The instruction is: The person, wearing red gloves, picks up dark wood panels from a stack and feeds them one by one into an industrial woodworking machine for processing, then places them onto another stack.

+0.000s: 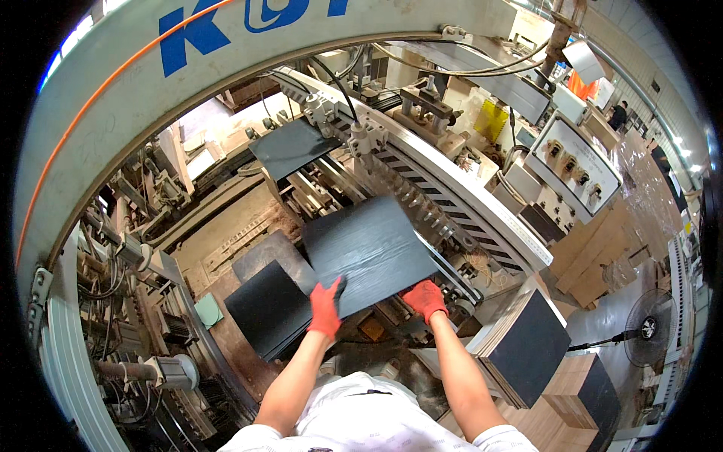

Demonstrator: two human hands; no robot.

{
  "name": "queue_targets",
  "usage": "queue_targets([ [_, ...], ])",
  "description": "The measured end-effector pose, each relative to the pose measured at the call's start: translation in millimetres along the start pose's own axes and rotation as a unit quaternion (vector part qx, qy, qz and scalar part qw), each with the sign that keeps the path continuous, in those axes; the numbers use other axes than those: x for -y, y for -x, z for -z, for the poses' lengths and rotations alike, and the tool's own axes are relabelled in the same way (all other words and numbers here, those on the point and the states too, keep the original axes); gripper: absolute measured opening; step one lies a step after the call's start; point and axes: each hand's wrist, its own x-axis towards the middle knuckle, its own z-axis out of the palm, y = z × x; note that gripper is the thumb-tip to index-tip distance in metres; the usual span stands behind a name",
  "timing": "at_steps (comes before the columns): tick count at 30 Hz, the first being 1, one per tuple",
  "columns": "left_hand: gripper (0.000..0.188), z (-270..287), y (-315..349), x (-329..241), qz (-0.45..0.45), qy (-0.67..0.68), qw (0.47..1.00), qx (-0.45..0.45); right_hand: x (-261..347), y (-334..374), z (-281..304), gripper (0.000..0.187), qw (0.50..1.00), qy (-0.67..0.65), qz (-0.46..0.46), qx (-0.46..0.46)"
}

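A dark grey board [369, 252] with a faint grain lies tilted across the machine in front of me. My left hand [326, 307], in a red glove with dark finger parts, grips its near left corner. At the near right edge, my right hand [425, 299], also in a red glove, holds the same board; the fingers under it are hidden. Just left of my left hand sits a stack of black boards [269, 309], partly overlapped by the held board's side. Farther off, another dark board [294, 147] rests on the machine's rails.
A white beam [467, 200] with a striped strip runs along the right of the machine. A control box with knobs [576, 169] stands beyond it. To my right are a stack of boards [523, 346] and a black fan [648, 328]. Cylinders [173, 373] line the left.
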Motion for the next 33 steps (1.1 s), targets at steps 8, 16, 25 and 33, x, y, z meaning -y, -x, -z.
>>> queue_targets([
  [8, 0.032, -85, -69, 65, -0.077, 0.041, 0.990, -0.113, 12, 12, 17, 0.046, 0.998, -0.055, 0.038, -0.013],
  [16, 0.033, -110, -87, 56, -0.089, 0.087, 0.979, -0.160, 10, 7, 7, 0.053, 0.997, -0.056, 0.042, 0.009],
  [25, 0.035, -79, -99, 59, 0.057, 0.238, 0.969, -0.037, 10, 1, -2, 0.055, 0.995, -0.073, 0.068, -0.013],
  [33, 0.057, -86, -82, 51, 0.005, 0.220, 0.973, 0.064, 2, 0, -9, 0.044, 0.995, -0.070, 0.072, -0.007],
])
